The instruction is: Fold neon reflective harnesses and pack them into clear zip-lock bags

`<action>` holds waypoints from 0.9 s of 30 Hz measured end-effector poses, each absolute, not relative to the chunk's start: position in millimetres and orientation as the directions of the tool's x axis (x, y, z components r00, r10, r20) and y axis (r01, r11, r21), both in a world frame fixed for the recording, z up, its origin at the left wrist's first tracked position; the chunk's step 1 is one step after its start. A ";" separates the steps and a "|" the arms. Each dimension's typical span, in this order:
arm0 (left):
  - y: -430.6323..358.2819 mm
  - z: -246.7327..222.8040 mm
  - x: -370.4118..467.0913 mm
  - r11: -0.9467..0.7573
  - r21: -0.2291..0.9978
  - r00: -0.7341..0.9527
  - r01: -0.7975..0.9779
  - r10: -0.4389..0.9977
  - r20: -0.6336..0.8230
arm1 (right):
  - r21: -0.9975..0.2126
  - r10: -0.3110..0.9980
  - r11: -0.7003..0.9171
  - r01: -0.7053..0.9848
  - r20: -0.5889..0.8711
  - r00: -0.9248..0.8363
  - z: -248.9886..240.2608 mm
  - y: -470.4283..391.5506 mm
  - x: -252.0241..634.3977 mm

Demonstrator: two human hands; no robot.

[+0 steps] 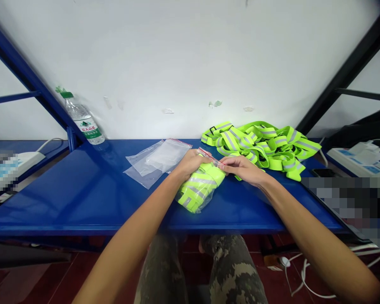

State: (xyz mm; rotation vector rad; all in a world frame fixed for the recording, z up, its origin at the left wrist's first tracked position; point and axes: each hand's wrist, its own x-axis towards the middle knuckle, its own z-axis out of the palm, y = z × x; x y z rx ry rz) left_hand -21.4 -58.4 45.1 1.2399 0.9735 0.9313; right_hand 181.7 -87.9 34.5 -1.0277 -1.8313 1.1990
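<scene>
Through the head camera I see both of my bare hands at one small clear plastic zip bag with a red seal strip (201, 185), which I hold above the near half of a glossy blue table (82, 185). Inside it sits a folded fluorescent yellow-green strap with silver-grey stripes (190, 199), filling most of the bag.

My left hand (191, 164) grips the bag by its upper left corner, thumb over the edge near the red strip; I cannot tell how its hidden fingers lie. My right hand (242, 168) has thumb and index finger pinching the right end of the red strip, its other fingers bent and partly out of sight. The bag tilts, its sealed edge away from me and its bulging bottom toward me.

Just beyond my left hand, several flat clear plastic bags (158, 160) overlap on the table. Behind my right hand, a loose, tangled heap of matching yellow-green striped straps (262, 141) lies near the white wall (190, 63). Well apart at the far left, a clear plastic bottle with a green cap (85, 120) leans toward the wall.
</scene>
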 end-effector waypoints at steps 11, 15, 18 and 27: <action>-59.9 48.1 -21.7 0.069 0.997 0.295 -0.037 0.954 -0.055 | -0.978 0.957 0.145 0.149 0.101 -0.273 30.4 -86.2 178.0; -59.7 48.4 -22.1 0.089 0.995 0.274 -0.055 0.959 -0.070 | -0.988 0.973 0.086 0.125 0.056 -0.225 28.6 -84.7 177.0; -59.1 48.2 -21.6 0.062 0.998 0.227 -0.032 0.972 -0.054 | -0.988 0.978 0.081 0.129 0.053 -0.204 28.0 -84.4 174.6; -59.7 48.2 -18.6 0.024 1.000 0.248 -0.001 0.969 -0.023 | -0.987 0.958 0.121 0.102 0.090 -0.271 26.6 -87.6 164.6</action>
